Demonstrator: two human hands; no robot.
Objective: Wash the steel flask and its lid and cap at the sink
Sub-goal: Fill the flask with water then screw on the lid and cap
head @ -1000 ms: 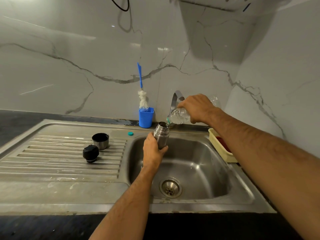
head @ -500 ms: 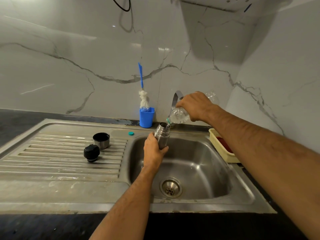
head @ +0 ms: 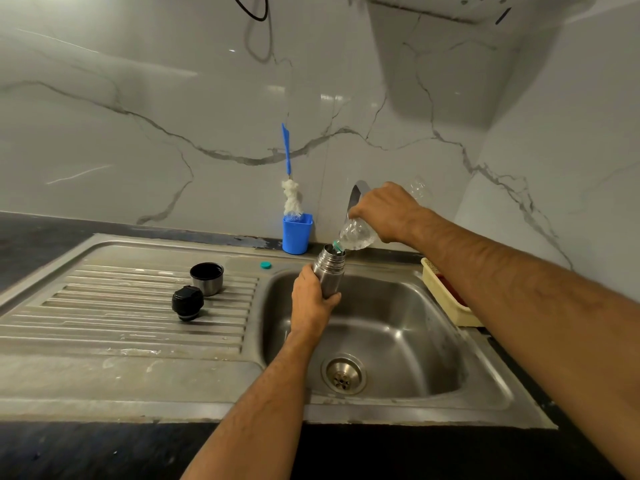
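Note:
My left hand (head: 311,299) grips the open steel flask (head: 329,270), held upright over the sink basin (head: 398,341). My right hand (head: 388,211) holds a clear plastic bottle (head: 356,235) tipped steeply down, its mouth at the flask's opening. On the ribbed drainboard (head: 121,306) to the left stand the steel cap (head: 206,278), open side up, and the black lid (head: 187,302) in front of it.
A blue cup (head: 297,233) with a blue-handled bottle brush (head: 289,181) stands against the marble wall. A small teal bottle cap (head: 265,265) lies by the basin's corner. The tap (head: 356,192) is behind my right hand. A yellow tray (head: 446,296) sits right of the sink.
My right hand has raised the bottle's base a little, tipping it more steeply into the flask. The flask and left hand stay where they were.

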